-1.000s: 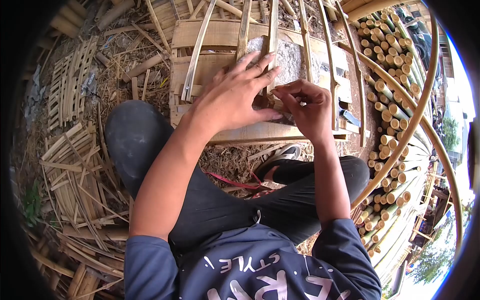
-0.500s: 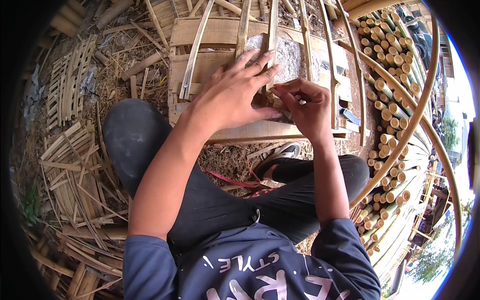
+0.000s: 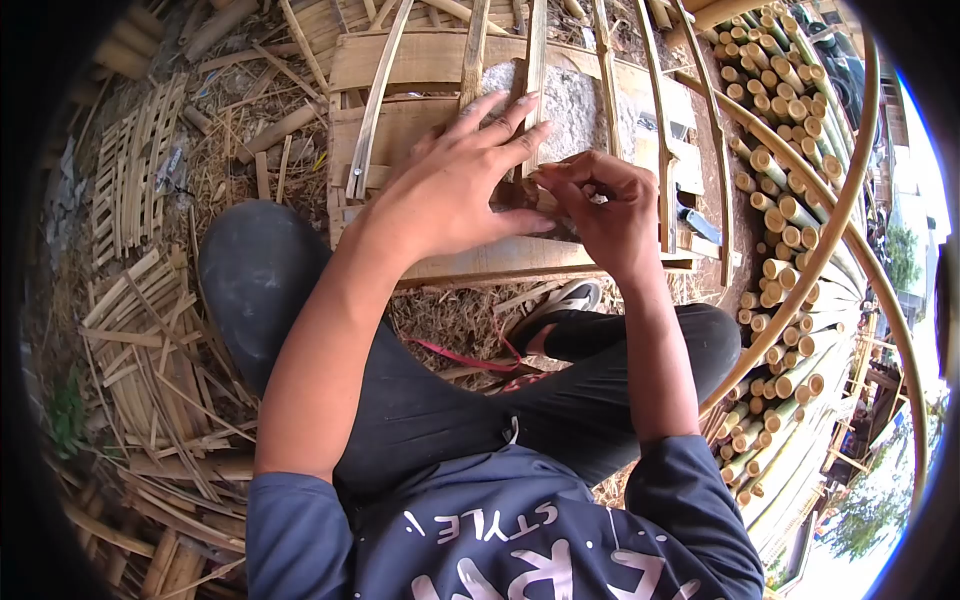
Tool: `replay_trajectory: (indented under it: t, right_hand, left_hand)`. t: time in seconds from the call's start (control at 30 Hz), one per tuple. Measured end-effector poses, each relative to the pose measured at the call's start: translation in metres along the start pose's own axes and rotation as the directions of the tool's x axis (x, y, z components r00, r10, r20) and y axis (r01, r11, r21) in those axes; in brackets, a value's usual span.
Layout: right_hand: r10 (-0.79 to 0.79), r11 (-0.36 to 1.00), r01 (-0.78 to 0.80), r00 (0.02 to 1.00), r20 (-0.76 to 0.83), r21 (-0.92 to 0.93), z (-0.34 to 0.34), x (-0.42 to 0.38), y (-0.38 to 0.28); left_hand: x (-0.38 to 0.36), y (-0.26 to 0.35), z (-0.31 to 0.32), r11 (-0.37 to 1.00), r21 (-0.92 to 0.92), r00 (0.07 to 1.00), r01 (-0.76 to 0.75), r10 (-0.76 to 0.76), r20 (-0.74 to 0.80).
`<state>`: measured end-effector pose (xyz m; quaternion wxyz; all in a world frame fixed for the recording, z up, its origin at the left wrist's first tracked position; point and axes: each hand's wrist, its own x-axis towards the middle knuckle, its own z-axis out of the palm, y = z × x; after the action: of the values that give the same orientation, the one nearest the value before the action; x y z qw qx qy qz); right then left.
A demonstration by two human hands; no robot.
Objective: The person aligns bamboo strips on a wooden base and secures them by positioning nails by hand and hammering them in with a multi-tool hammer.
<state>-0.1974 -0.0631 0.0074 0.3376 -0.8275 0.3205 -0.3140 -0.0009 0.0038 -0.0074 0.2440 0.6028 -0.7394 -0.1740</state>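
Bamboo strip [image 3: 537, 50] runs fwd., near end at R hand [image 3: 612, 210]; its fingers [image 3: 580, 168] are pinched, content unclear. L hand [image 3: 450, 185] lies spread over strip.

We cannot make out what the right hand [image 3: 612, 215] pinches between thumb and forefinger: too small, and largely covered by the fingertips. A pale speck [image 3: 597, 197] within the same hand is likewise too small for us to identify. The left hand [image 3: 450, 190] hides part of the bamboo slat [image 3: 535, 60], whose far end is cut by the top edge. We note printing on the shirt [image 3: 480, 490] cropped at the bottom, and the corners lost in black.
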Motion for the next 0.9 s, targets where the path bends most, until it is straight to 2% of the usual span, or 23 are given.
replay_trajectory:
  t: [0.1,0.3,0.6,0.7,0.9]
  right_hand:
    - [0.058,0.998,-0.058,0.998,0.007,0.000,-0.0011,0.0004,-0.0057]
    - [0.052,0.995,-0.052,0.999,-0.002,0.081,0.0006,0.0001,-0.0022]
    - [0.043,0.993,-0.044,0.999,0.011,0.108,0.0015,-0.0015,-0.0008]
    - [0.103,0.991,-0.106,0.994,0.040,0.084,-0.0017,-0.0013,-0.0061]
    - [-0.009,0.997,0.007,1.000,0.015,0.079,-0.0007,-0.0012,-0.0050]
  left_hand:
    - [0.0018,-0.0010,-0.0010,1.000,-0.010,1.000,-0.017,0.017,0.003]
    - [0.0029,-0.0023,0.0000,0.999,-0.012,0.999,-0.032,0.032,-0.003]
    - [0.0025,-0.0036,0.0017,0.999,-0.021,0.999,-0.042,0.042,-0.013]
    - [0.0034,-0.0058,0.0030,0.998,-0.026,0.999,-0.051,0.050,-0.017]
    - [0.0027,-0.0041,0.0022,0.999,-0.018,0.998,-0.048,0.048,-0.032]
